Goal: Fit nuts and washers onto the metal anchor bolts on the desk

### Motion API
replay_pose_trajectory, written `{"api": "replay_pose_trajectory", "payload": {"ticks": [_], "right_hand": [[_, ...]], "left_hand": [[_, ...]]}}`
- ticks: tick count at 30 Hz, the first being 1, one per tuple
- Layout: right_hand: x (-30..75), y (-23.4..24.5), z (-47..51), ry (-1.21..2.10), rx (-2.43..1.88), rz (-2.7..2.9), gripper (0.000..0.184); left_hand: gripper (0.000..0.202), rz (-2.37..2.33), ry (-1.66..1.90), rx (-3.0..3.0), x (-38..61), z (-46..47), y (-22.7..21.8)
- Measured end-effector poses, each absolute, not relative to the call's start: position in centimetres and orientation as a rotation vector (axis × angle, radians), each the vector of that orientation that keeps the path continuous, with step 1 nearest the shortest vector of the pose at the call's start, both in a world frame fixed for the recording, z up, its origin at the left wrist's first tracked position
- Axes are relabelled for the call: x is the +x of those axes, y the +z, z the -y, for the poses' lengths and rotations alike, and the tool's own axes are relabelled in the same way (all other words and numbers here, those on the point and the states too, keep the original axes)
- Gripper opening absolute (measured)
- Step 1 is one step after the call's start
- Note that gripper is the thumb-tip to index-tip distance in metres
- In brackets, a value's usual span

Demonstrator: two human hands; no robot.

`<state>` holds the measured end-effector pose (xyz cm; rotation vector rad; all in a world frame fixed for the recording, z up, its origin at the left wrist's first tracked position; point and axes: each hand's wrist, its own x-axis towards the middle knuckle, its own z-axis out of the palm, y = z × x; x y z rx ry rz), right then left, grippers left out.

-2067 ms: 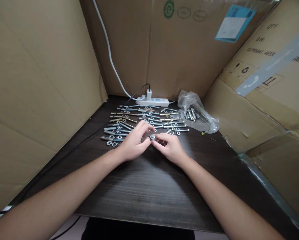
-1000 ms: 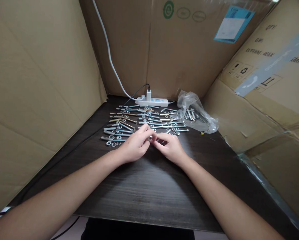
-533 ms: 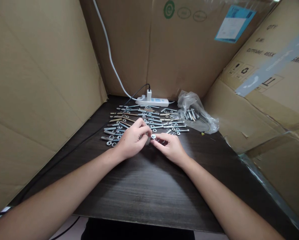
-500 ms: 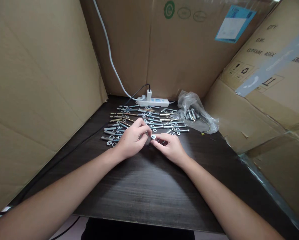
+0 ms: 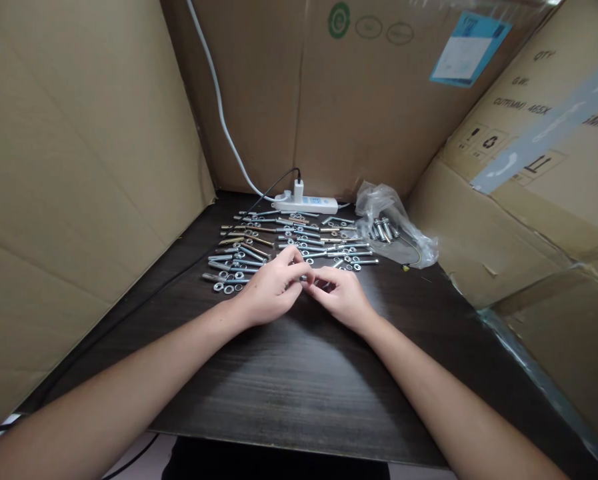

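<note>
My left hand (image 5: 273, 285) and my right hand (image 5: 341, 293) meet at the fingertips over the near edge of the laid-out hardware. Between the pinched right thumb and forefinger is a small silver bolt (image 5: 304, 279), nearly all covered by fingers. The left thumb and forefinger are closed over its end; whether a nut or washer sits there cannot be seen. Beyond the hands lie rows of silver and brass-coloured bolts (image 5: 299, 238), with loose washers (image 5: 229, 289) and nuts (image 5: 219, 287) among them.
A clear plastic bag (image 5: 403, 243) with several bolts (image 5: 383, 230) lies at the right. Behind the rows sits a white power strip (image 5: 313, 205) with a plugged-in adapter. A black cable (image 5: 179, 273) crosses the dark table (image 5: 299, 387). Cardboard walls (image 5: 89, 167) enclose three sides.
My left hand has shifted slightly right and down, its fingers now covering the round silver end that showed between the hands. The right hand has hardly moved.
</note>
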<state>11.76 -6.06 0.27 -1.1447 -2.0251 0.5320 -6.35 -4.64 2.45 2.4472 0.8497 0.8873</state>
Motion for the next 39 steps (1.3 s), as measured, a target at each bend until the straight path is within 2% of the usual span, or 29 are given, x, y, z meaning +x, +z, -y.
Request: {"api": "replay_pose_trajectory", "payload": {"ticks": [12, 19, 29, 39], "right_hand": [[11.81, 0.14, 6.19, 0.553, -1.168, 1.990, 0.016], [11.65, 0.23, 6.28, 0.535, -1.139, 2.032, 0.014], [11.65, 0.31, 6.22, 0.466, -1.162, 2.047, 0.011], [11.78, 0.10, 6.13, 0.467, -1.191, 2.037, 0.017]], "left_hand": [[0.025, -1.010, 1.021, 2.449, -6.94, 3.81, 2.58], [0.031, -0.921, 0.939, 2.417, -6.61, 4.13, 2.26], [0.021, -0.842, 0.849, 2.449, -6.30, 4.70, 2.69], [0.018, -0.940, 0.931, 2.432, -6.51, 4.46, 2.42]]}}
